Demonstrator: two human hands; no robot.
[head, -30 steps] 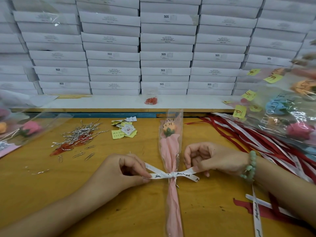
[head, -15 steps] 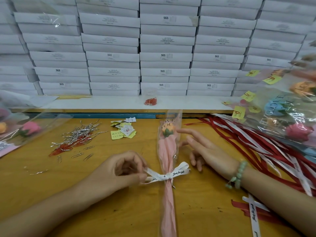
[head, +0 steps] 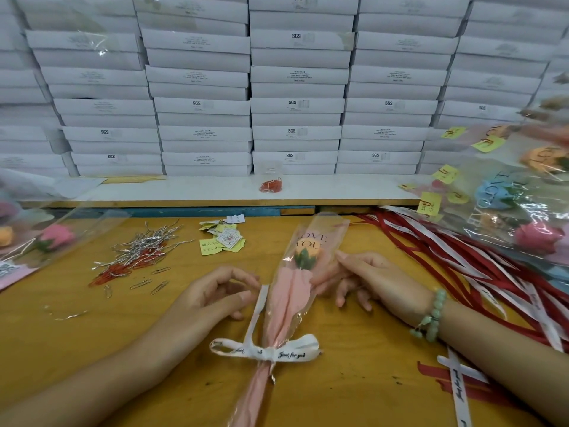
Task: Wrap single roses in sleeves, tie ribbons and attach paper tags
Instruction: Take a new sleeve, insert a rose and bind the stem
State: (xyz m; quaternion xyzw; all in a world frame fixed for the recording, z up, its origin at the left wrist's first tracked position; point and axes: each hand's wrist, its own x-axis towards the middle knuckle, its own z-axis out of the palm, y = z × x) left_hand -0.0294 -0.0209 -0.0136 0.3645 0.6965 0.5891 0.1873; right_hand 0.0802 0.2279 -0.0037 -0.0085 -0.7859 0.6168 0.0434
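1. The left hand point(head: 215, 298) is pinching the upper end of one long tail of the white ribbon point(head: 295, 352) between thumb and forefinger, while its other fingers are curling loosely behind.
2. The right hand point(head: 369, 278) is lying relaxed against the right side of the sleeve point(head: 286, 303), its fingers reaching in alongside the upper part; it is touching the film rather than gripping it.
3. The sleeve is lying on the table point(head: 92, 334) between the two hands, slanting up to the right, with the orange rose point(head: 306, 255) sitting inside near the top and the ribbon sitting as a bow round the narrow lower part.
4. The tying step is looking nearly done: the bow is holding its shape and only the tail is being handled.
5. The next move is probably calling for a tag, so one hand would be reaching up and left to the paper tags point(head: 223, 240), with the paper clips point(head: 147, 286) lying beside the silver wire ties point(head: 144, 245) further left.
6. Loose ribbons point(head: 446, 257) are spreading across the right side, and finished roses point(head: 523, 217) are piling up beyond them.
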